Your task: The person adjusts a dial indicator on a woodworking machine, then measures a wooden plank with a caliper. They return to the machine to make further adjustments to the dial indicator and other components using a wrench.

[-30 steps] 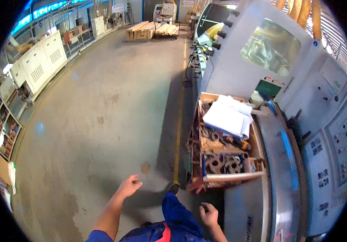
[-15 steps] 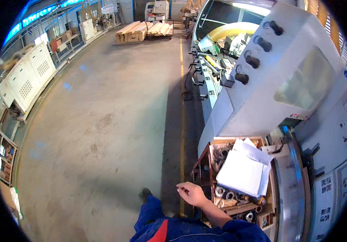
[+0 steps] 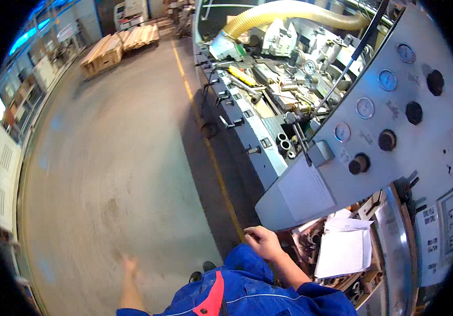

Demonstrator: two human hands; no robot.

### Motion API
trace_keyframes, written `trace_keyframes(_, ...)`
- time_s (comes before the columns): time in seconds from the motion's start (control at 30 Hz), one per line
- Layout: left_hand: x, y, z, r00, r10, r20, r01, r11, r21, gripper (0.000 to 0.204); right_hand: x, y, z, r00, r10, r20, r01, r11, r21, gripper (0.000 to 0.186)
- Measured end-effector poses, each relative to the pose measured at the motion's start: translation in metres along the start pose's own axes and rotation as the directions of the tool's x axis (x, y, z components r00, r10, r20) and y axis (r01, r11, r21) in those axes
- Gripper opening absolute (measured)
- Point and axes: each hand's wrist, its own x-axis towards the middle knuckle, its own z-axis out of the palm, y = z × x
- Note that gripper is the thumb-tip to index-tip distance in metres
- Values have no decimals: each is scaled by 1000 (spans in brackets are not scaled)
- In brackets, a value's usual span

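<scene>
My right hand hangs in front of my body with the fingers loosely bent, the thumb a little apart, and nothing visible in it. It is nearest to a wooden box of metal rings and parts, on which a stack of white papers lies. My left hand swings low over the floor at the left, smeared by motion, so its fingers cannot be read. Ahead on the right stands a large grey machine, its panel carrying round gauges and black knobs.
Inside the machine's open bay lie tools, metal rings and a yellow-handled tool, below a yellow hose. Black clamp levers stick out along its side. A yellow floor line runs alongside. Stacked planks stand far left.
The view has turned right and moved nearer the machine, showing more of its bay and the gauges. My left hand has come into view; the right hand stays low before my body.
</scene>
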Motion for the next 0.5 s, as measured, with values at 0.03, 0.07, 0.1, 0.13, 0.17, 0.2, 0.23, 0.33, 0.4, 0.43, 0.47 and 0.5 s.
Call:
trace_keyframes(0.03, 55, 46, -51, 984, 165, -68, -173, 975, -138, 65, 30, -3, 4, 1000, -2, -18, 3, 1000, 9, 24)
trace_keyframes(0.07, 98, 93, -93, 931, 227, -285, -272, 954, -128, 66, 53, -5, 9, 1000, -3, -30, 4, 1000, 12, 24)
trace_keyframes(0.1, 95, 188, -94, 914, 337, -227, -386, 895, -222, 59, 65, 11, 7, 996, 42, -79, -44, 999, -24, 24)
trace_keyframes(0.13, 81, 258, -99, 878, 400, -263, -468, 832, -298, 57, 79, 27, 12, 992, 71, -108, -75, 997, -31, 24)
trace_keyframes(0.17, 73, 307, -103, 834, 443, -329, -545, 753, -367, 56, 101, 41, 20, 989, 80, -127, -83, 996, -22, 24)
trace_keyframes(0.2, 78, 334, -103, 810, 497, -311, -580, 756, -304, 56, 126, 49, 26, 985, 99, -141, -103, 994, -27, 25)
trace_keyframes(0.23, 86, 357, -100, 785, 549, -287, -614, 752, -241, 56, 153, 55, 31, 981, 117, -154, -124, 992, -33, 25)
trace_keyframes(0.33, 72, 411, -68, 838, 532, -123, -531, 846, 42, 58, 238, 63, 41, 959, 216, -186, -196, 973, 118, 26)
trace_keyframes(0.4, 113, 396, -47, 865, 491, 106, -502, 843, 194, 56, 306, 69, 55, 947, 81, -310, -52, 994, 100, 25)
trace_keyframes(0.43, 151, 366, -35, 859, 469, 204, -501, 852, 152, 56, 327, 58, 57, 954, 90, -285, -63, 992, 106, 24)
trace_keyframes(0.47, 167, 355, -18, 902, 342, 262, -400, 892, 211, 54, 356, 47, 44, 951, 92, -294, -71, 994, 80, 22)
trace_keyframes(0.5, 181, 342, -5, 930, 202, 307, -292, 913, 285, 53, 373, 39, 35, 960, 123, -252, -100, 990, 104, 24)
